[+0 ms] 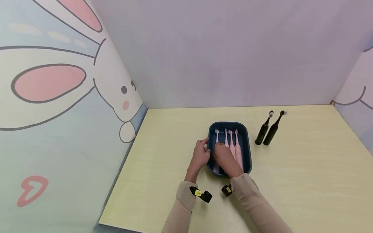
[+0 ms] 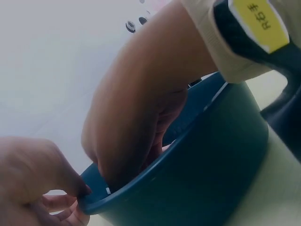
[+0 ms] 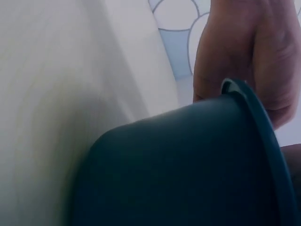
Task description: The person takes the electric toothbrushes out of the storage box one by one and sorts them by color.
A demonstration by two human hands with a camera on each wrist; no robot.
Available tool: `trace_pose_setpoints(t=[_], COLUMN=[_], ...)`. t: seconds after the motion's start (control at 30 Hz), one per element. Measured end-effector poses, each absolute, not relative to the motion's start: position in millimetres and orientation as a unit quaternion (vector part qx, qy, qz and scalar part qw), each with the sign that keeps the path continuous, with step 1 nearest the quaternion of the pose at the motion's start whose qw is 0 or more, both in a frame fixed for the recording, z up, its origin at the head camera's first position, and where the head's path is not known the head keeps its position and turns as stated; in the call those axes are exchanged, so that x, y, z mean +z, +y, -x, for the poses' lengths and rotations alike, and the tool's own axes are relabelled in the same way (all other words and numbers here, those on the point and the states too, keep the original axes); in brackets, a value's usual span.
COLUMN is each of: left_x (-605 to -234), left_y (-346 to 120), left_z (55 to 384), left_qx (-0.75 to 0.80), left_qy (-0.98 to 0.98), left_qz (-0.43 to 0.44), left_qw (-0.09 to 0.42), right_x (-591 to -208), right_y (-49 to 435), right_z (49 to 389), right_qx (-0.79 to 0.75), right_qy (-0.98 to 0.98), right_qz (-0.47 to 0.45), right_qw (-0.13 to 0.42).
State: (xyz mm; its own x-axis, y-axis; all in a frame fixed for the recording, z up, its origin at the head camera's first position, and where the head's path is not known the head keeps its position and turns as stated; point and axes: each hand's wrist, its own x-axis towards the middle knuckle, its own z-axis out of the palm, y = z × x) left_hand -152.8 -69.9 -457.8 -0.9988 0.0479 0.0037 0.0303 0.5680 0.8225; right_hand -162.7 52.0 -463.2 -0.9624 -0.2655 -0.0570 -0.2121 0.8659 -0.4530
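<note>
A dark blue bin (image 1: 249, 161) sits on the table with several electric toothbrushes lying in it, heads toward the far end. Pink toothbrushes (image 1: 238, 154) lie at its right side, a pale one (image 1: 226, 137) beside them and another pale toothbrush (image 1: 217, 137) along the left. My left hand (image 1: 201, 153) grips the bin's left rim, thumb and fingers on either side of it in the left wrist view. My right hand (image 1: 225, 156) reaches down into the bin, over the pale toothbrushes. Its fingertips are hidden behind the bin wall (image 2: 221, 160), and I cannot tell whether they hold anything.
Two black electric toothbrushes (image 1: 263, 131) stand upright on the table (image 1: 309, 174), right of the bin. A pale grey wall (image 1: 233, 55) rises behind the table, and a rabbit-patterned wall (image 1: 70, 155) borders its left side.
</note>
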Motion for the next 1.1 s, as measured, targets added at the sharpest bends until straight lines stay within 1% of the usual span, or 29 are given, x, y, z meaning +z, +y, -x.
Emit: trace_pose_setpoints(t=[0.2,0.33,0.5,0.7,0.8,0.93,1.1], left_x=[-458.3,-458.6,-458.2,-460.2,-460.9,-460.4,-458.8], left_y=[-70.1,-70.2,-70.3,-70.4,-70.5,-70.5,-70.3], left_z=[153.0,153.1,153.5,154.1,154.1,153.6,154.6], left_qx=[0.457,0.457,0.463,0.470,0.469,0.466,0.462], left_qy=[0.889,0.889,0.886,0.882,0.883,0.885,0.887], left_qz=[-0.035,-0.035,-0.030,-0.024,-0.021,-0.017,-0.017], left_qw=[0.000,-0.002,0.000,0.012,0.015,0.015,0.009], right_x=[-465.8,-468.0,-468.3,-457.3,-450.0,-440.9,-437.3], right_y=[46.4,44.4,45.8,55.9,64.0,74.3,82.9], right_z=[162.5,161.3,160.3,161.3,160.2,156.6,153.2], right_qx=[-0.196,-0.199,-0.209,-0.261,-0.295,-0.346,-0.397], right_qy=[0.971,0.972,0.971,0.961,0.952,0.936,0.917], right_qz=[0.137,0.127,0.118,0.082,0.066,0.054,0.043], right_qw=[0.011,-0.002,0.002,0.047,0.056,0.041,-0.001])
